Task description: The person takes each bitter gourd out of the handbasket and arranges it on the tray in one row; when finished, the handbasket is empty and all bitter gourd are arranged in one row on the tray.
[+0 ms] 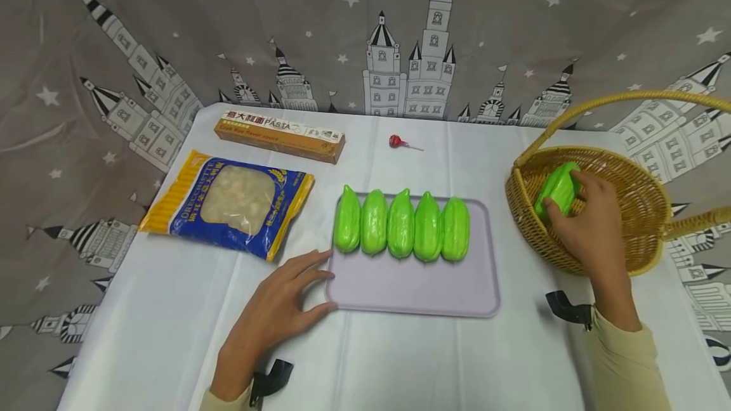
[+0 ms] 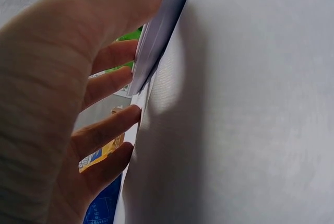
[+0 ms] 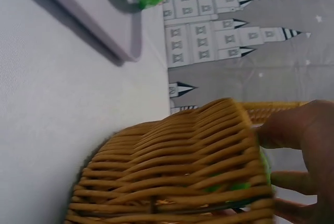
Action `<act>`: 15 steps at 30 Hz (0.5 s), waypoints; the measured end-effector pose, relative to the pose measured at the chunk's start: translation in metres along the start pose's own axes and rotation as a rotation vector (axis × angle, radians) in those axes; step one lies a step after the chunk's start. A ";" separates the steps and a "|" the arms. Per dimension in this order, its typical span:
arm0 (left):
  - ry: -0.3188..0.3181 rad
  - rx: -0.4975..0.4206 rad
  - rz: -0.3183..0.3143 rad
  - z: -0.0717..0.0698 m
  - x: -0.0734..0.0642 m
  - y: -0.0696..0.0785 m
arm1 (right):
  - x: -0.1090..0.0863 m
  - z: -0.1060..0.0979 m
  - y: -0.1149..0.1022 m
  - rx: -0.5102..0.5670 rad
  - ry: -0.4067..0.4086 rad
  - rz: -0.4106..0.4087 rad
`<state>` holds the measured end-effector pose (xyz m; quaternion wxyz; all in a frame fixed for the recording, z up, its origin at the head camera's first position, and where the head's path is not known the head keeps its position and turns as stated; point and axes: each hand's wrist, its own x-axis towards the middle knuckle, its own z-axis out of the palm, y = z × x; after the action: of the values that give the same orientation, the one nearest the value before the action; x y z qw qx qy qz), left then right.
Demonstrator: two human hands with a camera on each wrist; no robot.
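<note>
A row of several bright green, ridged bitter melons lies along the far half of a pale purple tray. At the tray's left edge is my left hand, thumb and fingers spread, fingertips right at the rim. Inside a wicker basket on the right, another bitter melon sits between the thumb and fingers of my right hand, which grips it. The basket's woven side hides most of that melon in the right wrist view.
A blue and yellow orecchiette bag lies left of the tray. Behind it is a long brown pasta box. A red lollipop rests beyond the tray. The basket's tall arched handle rises over its opening.
</note>
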<state>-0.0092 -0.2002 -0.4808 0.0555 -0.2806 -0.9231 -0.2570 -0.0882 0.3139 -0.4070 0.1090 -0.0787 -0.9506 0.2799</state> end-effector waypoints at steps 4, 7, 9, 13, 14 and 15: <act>-0.014 0.007 -0.024 0.000 -0.001 0.001 | -0.006 -0.004 -0.007 0.033 0.068 -0.015; -0.008 0.010 -0.033 0.000 -0.002 0.001 | -0.010 -0.006 -0.013 0.057 0.119 -0.042; -0.006 0.008 -0.036 0.001 -0.002 0.000 | -0.014 -0.008 -0.015 0.079 0.148 -0.066; -0.011 0.002 -0.032 0.003 0.000 0.000 | -0.022 -0.009 -0.020 0.139 0.177 -0.142; -0.010 -0.001 -0.031 0.003 0.001 0.000 | -0.024 -0.008 -0.021 0.151 0.178 -0.170; -0.010 -0.003 -0.029 0.004 0.001 0.000 | -0.026 -0.007 -0.022 0.162 0.177 -0.196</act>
<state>-0.0102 -0.1979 -0.4838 0.0470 -0.2683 -0.9271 -0.2576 -0.0634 0.2939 -0.3933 0.2252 -0.0010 -0.9146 0.3359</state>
